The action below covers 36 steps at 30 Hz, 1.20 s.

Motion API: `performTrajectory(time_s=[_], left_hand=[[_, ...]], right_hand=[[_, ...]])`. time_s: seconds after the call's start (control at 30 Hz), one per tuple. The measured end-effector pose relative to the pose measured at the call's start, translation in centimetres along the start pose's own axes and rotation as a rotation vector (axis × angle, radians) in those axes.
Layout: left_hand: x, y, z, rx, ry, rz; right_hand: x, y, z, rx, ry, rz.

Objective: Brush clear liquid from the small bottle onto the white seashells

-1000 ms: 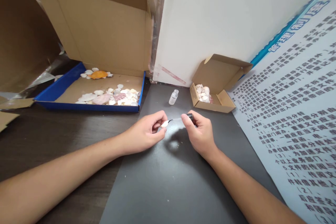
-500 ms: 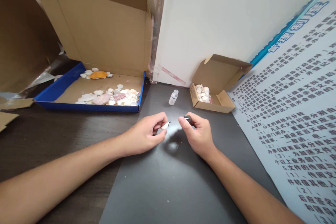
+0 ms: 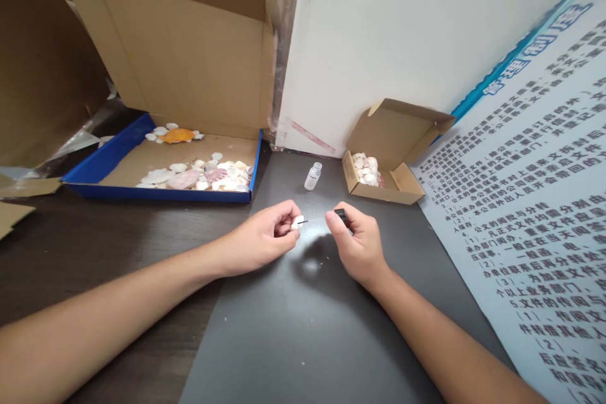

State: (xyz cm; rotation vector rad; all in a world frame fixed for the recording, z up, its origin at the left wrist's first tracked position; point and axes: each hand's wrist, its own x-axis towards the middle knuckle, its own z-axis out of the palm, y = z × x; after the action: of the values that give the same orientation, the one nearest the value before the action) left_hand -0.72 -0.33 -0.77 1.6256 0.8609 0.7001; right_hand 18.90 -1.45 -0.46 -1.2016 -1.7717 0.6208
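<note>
Between thumb and fingers, my left hand (image 3: 266,235) pinches a small white seashell (image 3: 297,222), now with its pale face showing. A thin dark brush tip (image 3: 303,221) lies against the shell. My right hand (image 3: 357,241) is closed around a black bottle cap (image 3: 339,213), its thumb along the side; the stem between cap and tip is too faint to see. Beyond the hands stands a small clear bottle (image 3: 312,177) with a white label, upright and uncapped.
At left, a blue-edged cardboard box (image 3: 156,191) lies open with many shells and an orange shell (image 3: 178,135). A smaller open cardboard box (image 3: 386,192) with shells stands at the right, by a printed poster (image 3: 521,202). White specks dot the dark grey mat (image 3: 284,341).
My left hand has turned the shell so more of its face shows, with the dark tip now across it. My right hand with the cap has shifted very slightly.
</note>
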Motion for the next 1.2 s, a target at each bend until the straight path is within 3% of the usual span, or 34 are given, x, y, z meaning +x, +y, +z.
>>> performTrajectory(time_s=[0.3, 0.5, 0.73, 0.97, 1.2], left_hand=[[-0.09, 0.4, -0.02, 0.022, 0.002, 0.007], [-0.14, 0.56, -0.1, -0.019, -0.025, -0.028], [-0.2, 0.76, -0.18, -0.019, -0.036, -0.039], [-0.26, 0.93, -0.14, -0.022, -0.032, -0.052], [-0.33, 1.01, -0.26, 0.001, -0.025, -0.05]], right_hand=[[0.02, 0.09, 0.1, 0.01, -0.047, -0.018], [0.11, 0.11, -0.04, -0.041, 0.036, 0.034], [-0.14, 0.05, 0.06, 0.077, -0.081, -0.009], [0.13, 0.06, -0.17, 0.022, 0.014, 0.027], [-0.09, -0.02, 0.04, 0.038, -0.069, 0.004]])
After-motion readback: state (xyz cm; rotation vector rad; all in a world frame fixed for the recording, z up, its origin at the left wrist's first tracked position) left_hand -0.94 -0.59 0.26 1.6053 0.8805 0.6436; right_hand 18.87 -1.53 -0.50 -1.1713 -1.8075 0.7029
